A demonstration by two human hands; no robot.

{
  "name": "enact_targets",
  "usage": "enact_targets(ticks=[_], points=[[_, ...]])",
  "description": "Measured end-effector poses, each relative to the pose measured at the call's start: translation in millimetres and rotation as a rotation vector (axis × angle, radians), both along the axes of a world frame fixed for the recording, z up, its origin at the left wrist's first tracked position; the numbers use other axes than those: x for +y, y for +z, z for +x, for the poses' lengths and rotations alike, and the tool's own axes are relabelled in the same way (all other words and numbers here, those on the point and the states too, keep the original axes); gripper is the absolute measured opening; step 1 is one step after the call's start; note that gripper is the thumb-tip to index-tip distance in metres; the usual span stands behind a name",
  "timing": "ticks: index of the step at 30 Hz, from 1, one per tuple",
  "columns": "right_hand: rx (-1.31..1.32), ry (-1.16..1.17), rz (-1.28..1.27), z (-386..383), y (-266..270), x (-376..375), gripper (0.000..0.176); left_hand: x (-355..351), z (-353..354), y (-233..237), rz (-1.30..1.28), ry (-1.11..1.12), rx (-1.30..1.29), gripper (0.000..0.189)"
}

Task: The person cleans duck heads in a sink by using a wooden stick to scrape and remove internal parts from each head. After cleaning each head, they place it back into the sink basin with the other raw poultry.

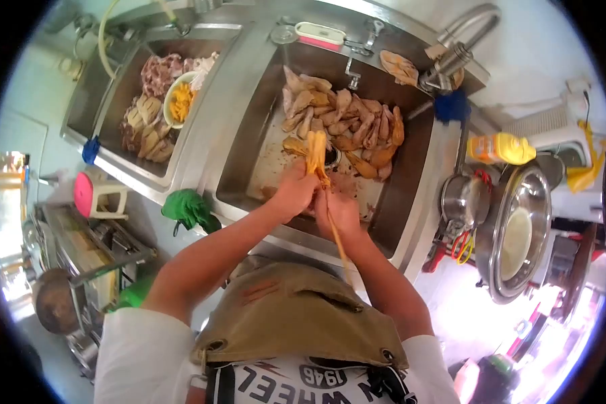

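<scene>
My left hand (pixel 296 191) is closed around a long yellow poultry piece (pixel 316 151), whose exact cut I cannot make out. It points away from me over the sink (pixel 249 161). Pressed close against the left, my right hand (pixel 340 212) is closed at the near end of the piece. A thin, pale yellow strand (pixel 339 244) runs from my right hand toward my apron; its origin is hidden by the fingers. Beyond my hands, several raw poultry legs (pixel 343 118) lie heaped in the sink. Its metal drain (pixel 332 157) is partly covered by the held piece.
The left sink holds raw meat (pixel 161 74) and a white bowl (pixel 176 120) with yellow pieces. A faucet (pixel 451 64) and a meat piece (pixel 399 67) are at the back right. A large steel basin (pixel 515 232) and a yellow bottle (pixel 501 148) stand at right.
</scene>
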State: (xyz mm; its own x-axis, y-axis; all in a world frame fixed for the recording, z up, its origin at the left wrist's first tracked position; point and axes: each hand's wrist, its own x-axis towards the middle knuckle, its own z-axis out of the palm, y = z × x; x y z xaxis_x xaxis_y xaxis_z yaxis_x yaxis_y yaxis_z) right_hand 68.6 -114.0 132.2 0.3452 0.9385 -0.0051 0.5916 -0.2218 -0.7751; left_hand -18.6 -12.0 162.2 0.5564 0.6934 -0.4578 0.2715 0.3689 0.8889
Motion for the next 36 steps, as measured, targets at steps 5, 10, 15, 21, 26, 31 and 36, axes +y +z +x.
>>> enact_targets(ticks=[5, 10, 15, 21, 26, 31, 36], points=[[-0.054, -0.082, 0.145, -0.8, -16.2, 6.7, 0.028, 7.1, -9.8, -39.4, -0.008, -0.119, -0.109, 0.018], [1.320, -0.469, -0.157, 30.6, -13.1, 13.5, 0.032, 10.8, -29.6, -63.9, 0.766, -0.356, 0.177, 0.024], [1.416, -0.560, -0.261, 29.5, 11.6, 12.2, 0.036, 10.6, -40.4, -49.6, 0.608, -0.385, 0.050, 0.029], [0.371, -0.215, -0.077, 11.9, 9.0, 8.4, 0.033, 16.1, -34.2, -46.2, 0.444, -0.254, 0.095, 0.037], [-0.052, 0.129, 0.060, 2.6, 38.9, -4.1, 0.024, 34.3, -25.9, -27.5, -0.360, -0.015, 0.058, 0.042], [-0.011, 0.104, 0.089, 1.9, 43.2, -9.4, 0.019, 40.9, -39.1, -56.0, 0.062, -0.278, -0.219, 0.046], [-0.020, 0.127, 0.172, 7.9, 42.7, -8.5, 0.018, 37.3, -24.4, -25.9, -0.526, -0.082, -0.097, 0.046]])
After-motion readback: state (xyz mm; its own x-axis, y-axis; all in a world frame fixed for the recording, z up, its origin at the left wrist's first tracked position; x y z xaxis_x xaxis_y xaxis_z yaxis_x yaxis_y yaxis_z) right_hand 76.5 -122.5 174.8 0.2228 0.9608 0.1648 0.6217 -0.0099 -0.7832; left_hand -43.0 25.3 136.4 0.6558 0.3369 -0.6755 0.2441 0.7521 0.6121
